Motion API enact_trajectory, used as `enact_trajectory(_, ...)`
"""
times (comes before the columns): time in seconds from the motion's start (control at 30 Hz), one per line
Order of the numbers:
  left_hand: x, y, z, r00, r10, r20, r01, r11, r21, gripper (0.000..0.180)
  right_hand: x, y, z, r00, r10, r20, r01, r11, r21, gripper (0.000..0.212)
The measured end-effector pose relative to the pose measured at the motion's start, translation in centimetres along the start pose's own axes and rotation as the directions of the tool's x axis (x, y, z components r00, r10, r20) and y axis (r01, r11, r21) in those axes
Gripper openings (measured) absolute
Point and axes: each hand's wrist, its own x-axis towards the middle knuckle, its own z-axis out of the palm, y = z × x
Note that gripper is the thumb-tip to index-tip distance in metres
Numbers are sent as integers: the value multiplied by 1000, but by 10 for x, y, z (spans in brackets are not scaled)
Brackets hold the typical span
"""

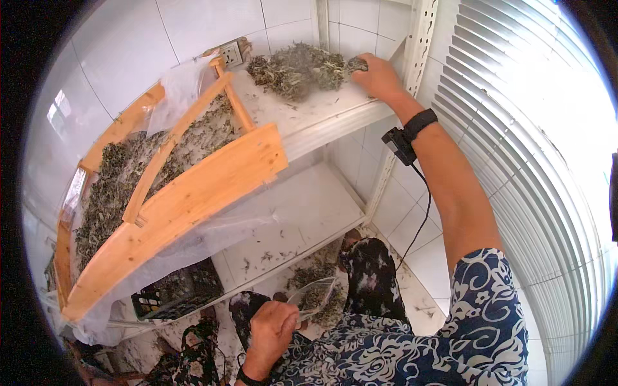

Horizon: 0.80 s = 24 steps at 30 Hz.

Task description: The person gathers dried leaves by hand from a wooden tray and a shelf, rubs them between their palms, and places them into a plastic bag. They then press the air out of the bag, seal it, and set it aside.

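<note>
Grip of the right hand (pixel 380 77) is clenched around a clump of dried leaves (pixel 357 64), at the right end of a loose pile of the same leaves (pixel 299 71) on the upper white shelf (pixel 322 109). Left of the pile, a wooden frame (pixel 215 174) sits tilted, with more leaves (pixel 154 154) spread inside it. Low down, the left hand (pixel 273 331) grasps the rim of a clear container (pixel 315 297); leaf bits show at it, though whether inside or behind I cannot tell. Scraps litter the lower shelf (pixel 309 199), and a black crate (pixel 183 289) stands beneath the frame. White slats (pixel 502 161) rise at the right.
</note>
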Motion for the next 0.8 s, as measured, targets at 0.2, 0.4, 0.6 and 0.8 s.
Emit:
enact_trajectory(0.2,-8,15,-3,998,29,-48,-29,1000,-10,6,-56,-14,-41,991,26,-128,-8,990,138,51)
enact_trajectory(0.4,-9,7,4,991,100,-84,-90,989,118,8,-174,-62,-75,945,-223,238,45,811,583,53)
enact_trajectory(0.6,-3,17,23,992,93,-89,-85,992,93,10,-270,-96,-61,570,-535,623,-76,721,689,48)
enact_trajectory(0.8,-16,23,23,991,128,-44,-122,987,108,12,-302,-117,-20,240,-675,697,4,719,695,47)
